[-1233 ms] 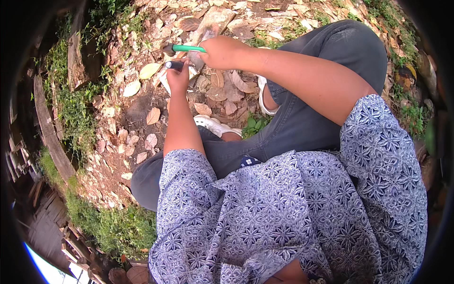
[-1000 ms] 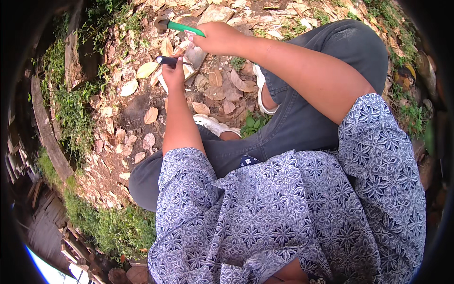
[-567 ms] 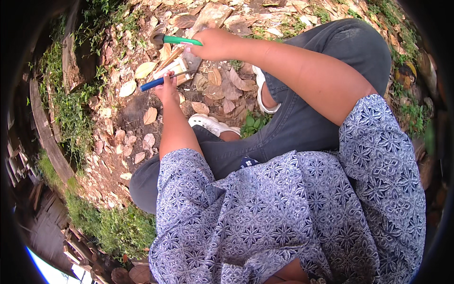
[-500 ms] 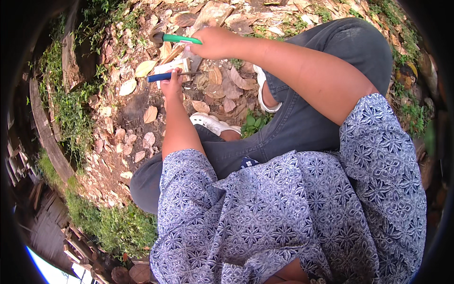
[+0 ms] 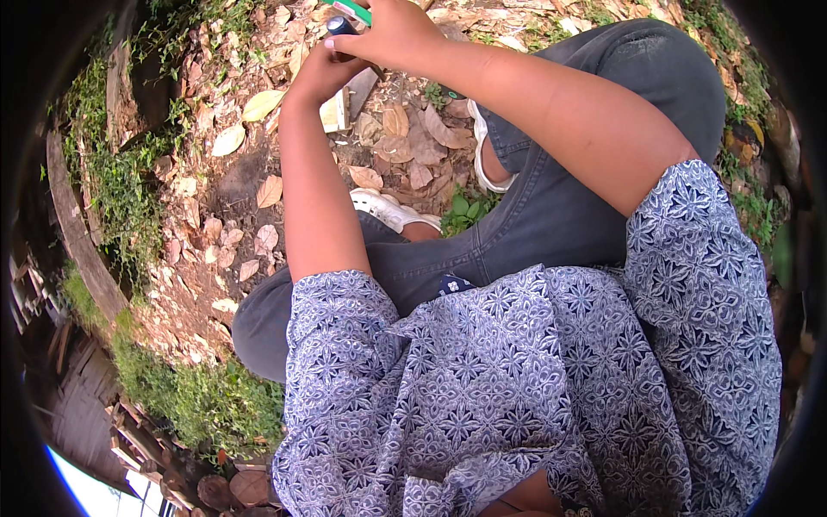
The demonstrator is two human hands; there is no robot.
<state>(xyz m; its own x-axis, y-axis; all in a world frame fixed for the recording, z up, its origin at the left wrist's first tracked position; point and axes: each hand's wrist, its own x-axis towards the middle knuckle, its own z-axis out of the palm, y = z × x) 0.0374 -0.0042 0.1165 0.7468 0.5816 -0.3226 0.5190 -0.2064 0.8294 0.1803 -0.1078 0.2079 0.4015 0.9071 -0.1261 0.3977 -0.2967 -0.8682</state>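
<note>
A green-handled tool (image 5: 355, 10) is gripped by the right hand (image 5: 392, 34) at twelve o'clock, fingers clamped around it. A dark-capped blue pen (image 5: 340, 26) is held just beside it by the left hand (image 5: 320, 73), fingers closed on it. Both are raised over leaf-strewn ground (image 5: 250, 172). Risk noted: either item could slip and be lost among the dry leaves (image 5: 396, 129), both being held close together.

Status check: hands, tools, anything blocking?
Left hand and right hand together at top edge. Right grips green tool; dark-tipped tool between them. Wood piece just beneath. Nothing blocking.
</note>
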